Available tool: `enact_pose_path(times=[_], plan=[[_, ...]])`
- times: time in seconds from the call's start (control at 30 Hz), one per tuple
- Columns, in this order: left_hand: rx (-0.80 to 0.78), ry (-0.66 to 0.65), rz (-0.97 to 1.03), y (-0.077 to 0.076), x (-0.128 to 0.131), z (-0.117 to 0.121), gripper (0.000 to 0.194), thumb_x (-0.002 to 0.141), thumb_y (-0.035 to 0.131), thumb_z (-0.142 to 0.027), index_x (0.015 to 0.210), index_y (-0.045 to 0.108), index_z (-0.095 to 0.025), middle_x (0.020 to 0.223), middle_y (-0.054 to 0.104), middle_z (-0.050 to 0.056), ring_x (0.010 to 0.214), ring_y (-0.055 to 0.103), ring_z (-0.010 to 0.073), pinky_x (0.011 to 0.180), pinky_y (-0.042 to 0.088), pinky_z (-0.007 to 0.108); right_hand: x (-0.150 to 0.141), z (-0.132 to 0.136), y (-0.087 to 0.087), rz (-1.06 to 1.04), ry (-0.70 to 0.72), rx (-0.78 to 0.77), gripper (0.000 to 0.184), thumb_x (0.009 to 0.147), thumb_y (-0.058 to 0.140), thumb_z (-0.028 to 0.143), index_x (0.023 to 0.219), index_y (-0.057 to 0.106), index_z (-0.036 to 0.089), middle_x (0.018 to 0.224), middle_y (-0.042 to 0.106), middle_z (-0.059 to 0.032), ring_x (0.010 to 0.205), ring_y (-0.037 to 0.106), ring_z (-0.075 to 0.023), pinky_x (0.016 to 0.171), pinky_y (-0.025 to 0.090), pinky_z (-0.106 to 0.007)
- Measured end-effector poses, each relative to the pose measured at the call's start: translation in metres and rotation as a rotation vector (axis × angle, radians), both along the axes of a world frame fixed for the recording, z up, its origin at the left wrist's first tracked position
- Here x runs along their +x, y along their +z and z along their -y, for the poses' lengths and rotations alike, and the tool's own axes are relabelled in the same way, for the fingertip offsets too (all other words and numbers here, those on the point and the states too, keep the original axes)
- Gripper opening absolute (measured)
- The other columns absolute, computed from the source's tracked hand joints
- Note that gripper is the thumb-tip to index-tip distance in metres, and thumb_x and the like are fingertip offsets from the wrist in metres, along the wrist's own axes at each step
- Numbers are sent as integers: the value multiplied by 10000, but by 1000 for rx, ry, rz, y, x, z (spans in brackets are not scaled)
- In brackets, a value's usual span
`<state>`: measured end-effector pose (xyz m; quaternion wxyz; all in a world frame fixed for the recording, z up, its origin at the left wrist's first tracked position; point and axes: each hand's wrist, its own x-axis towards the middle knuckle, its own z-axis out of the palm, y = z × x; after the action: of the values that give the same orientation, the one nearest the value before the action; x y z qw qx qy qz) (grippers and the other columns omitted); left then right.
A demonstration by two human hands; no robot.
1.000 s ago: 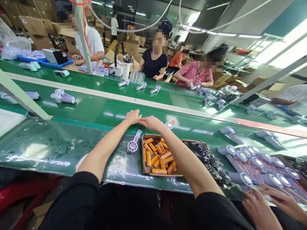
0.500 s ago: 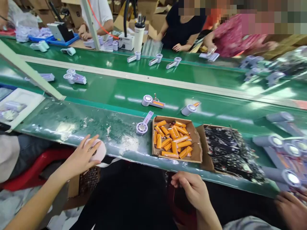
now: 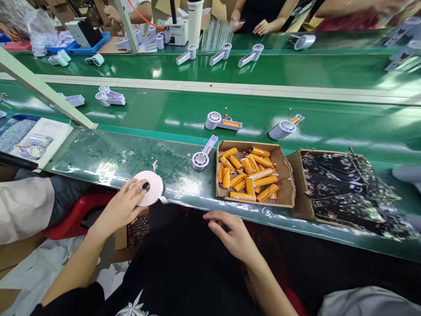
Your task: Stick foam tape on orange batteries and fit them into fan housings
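My left hand (image 3: 120, 208) grips a pale pinkish-white roll of tape (image 3: 155, 188) at the near bench edge, fingertips over its dark core. A short white tail sticks out from the roll's lower right. My right hand (image 3: 232, 235) hovers just off the bench edge, fingers loosely curled and apart from the thumb, with nothing visible in it. Between and beyond the hands lies a lilac fan housing (image 3: 200, 160), its handle pointing away. Right of it, a cardboard box (image 3: 287, 193) holds several orange battery cells (image 3: 250, 184) with dark ends.
Black circuit boards (image 3: 342, 188) fill another box at the right. Fan bodies (image 3: 214, 119) with wires and orange cells lie on the green conveyor (image 3: 158, 109). A slanted metal post (image 3: 49, 90) rises at the left by a white tray (image 3: 55, 131). Co-workers sit across and beside me.
The view has shifted, tilting further down. My left hand now shows more of the tape roll and its dark core. My right hand has come nearer the bench edge, its fingers loosening.
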<state>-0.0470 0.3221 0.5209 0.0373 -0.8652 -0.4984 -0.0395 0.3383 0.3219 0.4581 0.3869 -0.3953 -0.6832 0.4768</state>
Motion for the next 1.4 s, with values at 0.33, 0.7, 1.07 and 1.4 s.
enact_pose_path(times=[0.33, 0.7, 1.07, 1.4], plan=[[445, -78, 336, -13, 86, -34, 587, 829, 812, -207, 1375, 623, -308, 1293, 708, 96, 1554, 359, 429, 1211, 452, 652, -33, 1, 18, 156, 303, 117, 569, 1118, 491, 488, 637, 600, 203, 583, 583, -6, 531, 511, -127, 572, 357, -290], [290, 33, 477, -34, 112, -57, 545, 829, 767, -149, 1339, 598, -244, 1381, 665, 122, 1478, 434, 388, 1232, 396, 617, 64, -82, 57, 1134, -520, 76, 477, 963, 684, 652, 940, 846, 204, 816, 776, -146, 795, 746, -302, 710, 512, -351], [232, -150, 460, -32, 141, -43, 465, 853, 703, -134, 1306, 666, -236, 1259, 721, 110, 1309, 515, 360, 1101, 484, 567, 86, -94, 32, 252, -834, 142, 376, 871, 645, 551, 790, 723, 193, 603, 646, -11, 537, 579, -171, 527, 435, -276], [164, -152, 429, -36, 145, -40, 479, 835, 725, -152, 1306, 705, -235, 1241, 730, 116, 1276, 525, 363, 1094, 467, 580, 98, -102, 45, 836, -1091, 227, 164, 825, 622, 353, 752, 653, 210, 652, 608, -47, 634, 584, -223, 660, 444, -340]])
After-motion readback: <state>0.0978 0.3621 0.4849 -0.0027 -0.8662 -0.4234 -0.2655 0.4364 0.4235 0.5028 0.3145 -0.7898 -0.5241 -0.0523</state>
